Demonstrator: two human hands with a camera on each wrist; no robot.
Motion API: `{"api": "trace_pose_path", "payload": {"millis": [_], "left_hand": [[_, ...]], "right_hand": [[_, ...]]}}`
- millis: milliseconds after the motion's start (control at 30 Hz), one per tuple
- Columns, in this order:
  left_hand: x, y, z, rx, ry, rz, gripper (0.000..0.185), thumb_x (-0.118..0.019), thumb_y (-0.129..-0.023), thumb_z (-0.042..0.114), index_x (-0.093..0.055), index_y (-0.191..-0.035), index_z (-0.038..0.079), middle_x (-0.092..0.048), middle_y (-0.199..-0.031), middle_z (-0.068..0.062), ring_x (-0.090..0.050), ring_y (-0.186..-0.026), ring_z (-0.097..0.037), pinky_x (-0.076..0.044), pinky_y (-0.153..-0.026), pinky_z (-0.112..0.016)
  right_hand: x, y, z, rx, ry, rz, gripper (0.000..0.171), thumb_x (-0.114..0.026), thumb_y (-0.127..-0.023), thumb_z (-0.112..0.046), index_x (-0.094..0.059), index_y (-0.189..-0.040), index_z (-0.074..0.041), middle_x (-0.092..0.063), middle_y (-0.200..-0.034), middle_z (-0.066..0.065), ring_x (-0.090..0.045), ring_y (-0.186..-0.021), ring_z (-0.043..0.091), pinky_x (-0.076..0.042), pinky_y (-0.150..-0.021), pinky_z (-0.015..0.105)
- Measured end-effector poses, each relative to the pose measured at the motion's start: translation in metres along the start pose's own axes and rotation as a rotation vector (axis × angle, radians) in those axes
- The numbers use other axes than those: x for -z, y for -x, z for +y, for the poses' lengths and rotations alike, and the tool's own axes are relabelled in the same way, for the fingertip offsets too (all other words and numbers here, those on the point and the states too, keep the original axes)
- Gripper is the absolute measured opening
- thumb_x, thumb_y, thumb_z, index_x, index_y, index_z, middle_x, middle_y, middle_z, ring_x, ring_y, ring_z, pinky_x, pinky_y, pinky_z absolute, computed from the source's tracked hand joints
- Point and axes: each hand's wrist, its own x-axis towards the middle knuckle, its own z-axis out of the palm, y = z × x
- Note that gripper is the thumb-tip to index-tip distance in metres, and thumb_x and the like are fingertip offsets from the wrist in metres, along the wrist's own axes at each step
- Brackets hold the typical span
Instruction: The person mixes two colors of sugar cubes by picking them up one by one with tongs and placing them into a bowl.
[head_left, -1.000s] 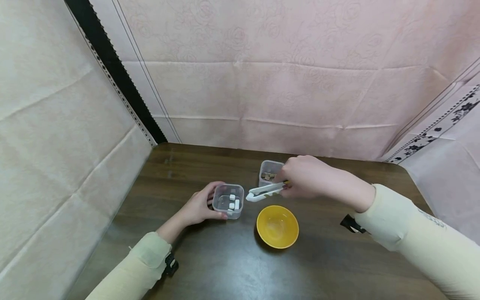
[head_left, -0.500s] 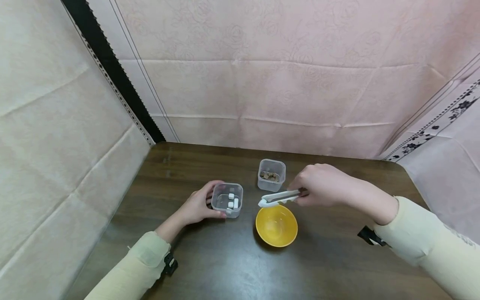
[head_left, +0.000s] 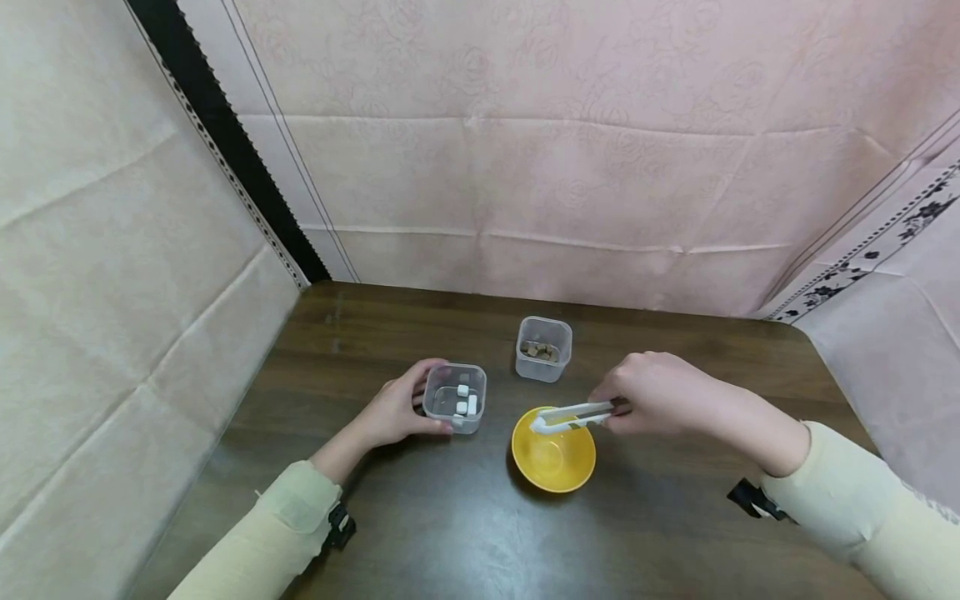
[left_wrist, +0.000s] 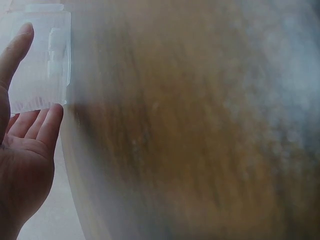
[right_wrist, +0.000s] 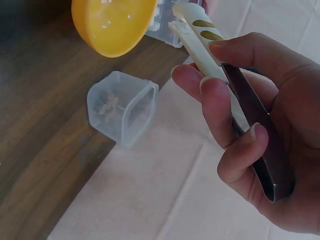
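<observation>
Dark wooden worktop (head_left: 450,533) met pink cloth at its back edge. Left hand (head_left: 395,411) cupped a clear square plastic tub of white cubes (head_left: 455,398). Centrally, a yellow round bowl (head_left: 553,451) sat under white plastic tongs (head_left: 570,416), pinched closed by the right hand (head_left: 656,393).

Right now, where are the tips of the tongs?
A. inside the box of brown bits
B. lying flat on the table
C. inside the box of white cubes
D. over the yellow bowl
D: the right hand holds the tongs with their tips above the yellow bowl.
</observation>
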Motion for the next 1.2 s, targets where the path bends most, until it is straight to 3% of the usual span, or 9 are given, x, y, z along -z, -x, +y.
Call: {"api": "trace_pose_path", "payload": {"millis": [567, 867, 1200], "left_hand": [[0.001, 0.000, 0.000, -0.002, 0.012, -0.010, 0.098, -0.099, -0.077, 0.022, -0.043, -0.157, 0.022, -0.050, -0.160, -0.012, -0.052, -0.146, -0.033, -0.050, -0.112, -0.046], [0.001, -0.001, 0.000, -0.016, 0.023, -0.006, 0.098, -0.099, -0.077, 0.020, -0.043, -0.157, 0.021, -0.051, -0.160, -0.011, -0.052, -0.146, -0.032, -0.051, -0.112, -0.046], [0.000, -0.002, 0.000, -0.018, 0.023, -0.010, 0.098, -0.100, -0.076, 0.019, -0.043, -0.157, 0.020, -0.052, -0.159, -0.011, -0.053, -0.146, -0.031, -0.051, -0.111, -0.045]], "right_hand": [[-0.026, 0.000, 0.004, -0.001, -0.018, -0.030, 0.022, -0.078, -0.085, -0.005, -0.073, -0.080, -0.025, -0.045, -0.065, -0.018, -0.035, -0.059, -0.001, -0.029, -0.051, 0.021], [-0.037, -0.007, 0.004, 0.008, 0.049, -0.030, 0.027, -0.079, -0.083, -0.006, -0.065, -0.070, -0.025, -0.039, -0.061, -0.016, -0.031, -0.057, 0.001, -0.025, -0.051, 0.021], [-0.043, -0.020, -0.002, -0.041, 0.090, -0.065, 0.020, -0.080, -0.082, -0.008, -0.070, -0.073, -0.023, -0.042, -0.060, -0.013, -0.032, -0.054, 0.004, -0.024, -0.050, 0.023]]}}
